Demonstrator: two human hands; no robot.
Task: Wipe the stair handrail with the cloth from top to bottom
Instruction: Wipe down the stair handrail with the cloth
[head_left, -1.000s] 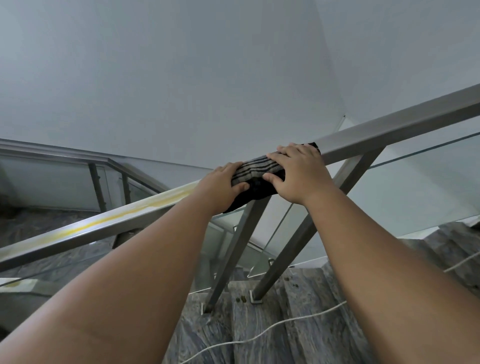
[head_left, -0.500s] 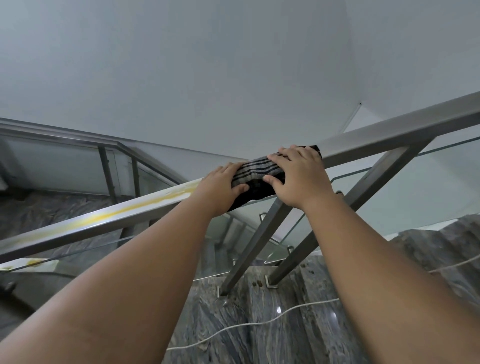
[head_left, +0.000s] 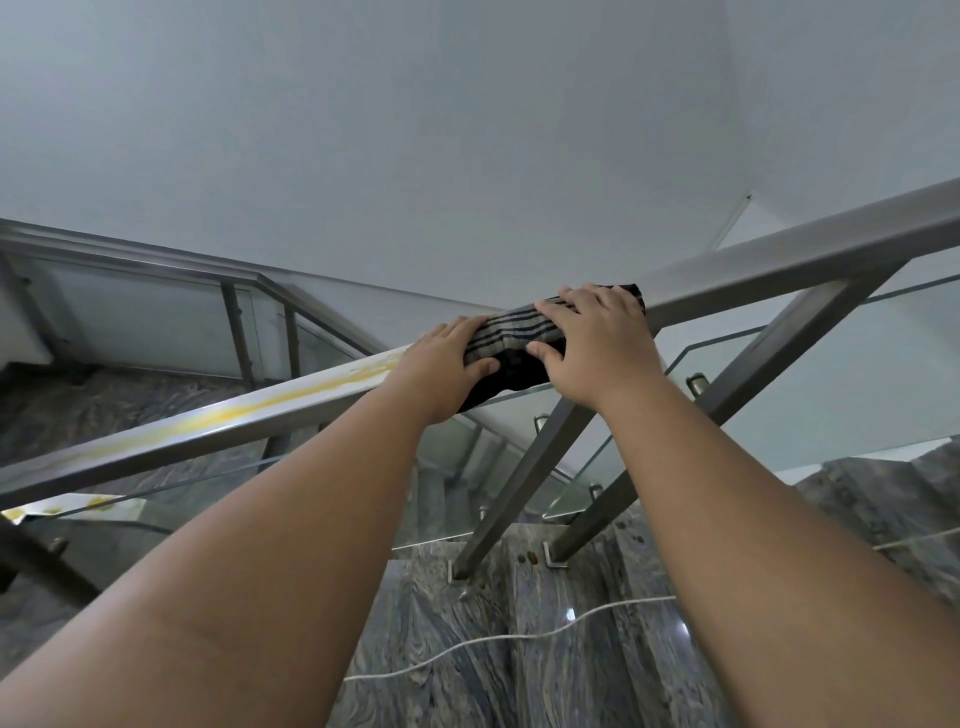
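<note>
Both hands pressed striped cloth (head_left: 511, 332) onto handrail (head_left: 779, 260): left hand (head_left: 441, 369) and right hand (head_left: 592, 343) grasping it. Yellow stain (head_left: 291, 400) lay downhill; firm, overlapping strokes advisable.

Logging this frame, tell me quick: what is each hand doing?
Left hand: closed on the striped cloth, pressed to the handrail.
Right hand: closed on the same cloth.

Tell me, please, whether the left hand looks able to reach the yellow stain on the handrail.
Probably yes: the left hand rests beside the yellow stain, with bare handrail between.
</note>
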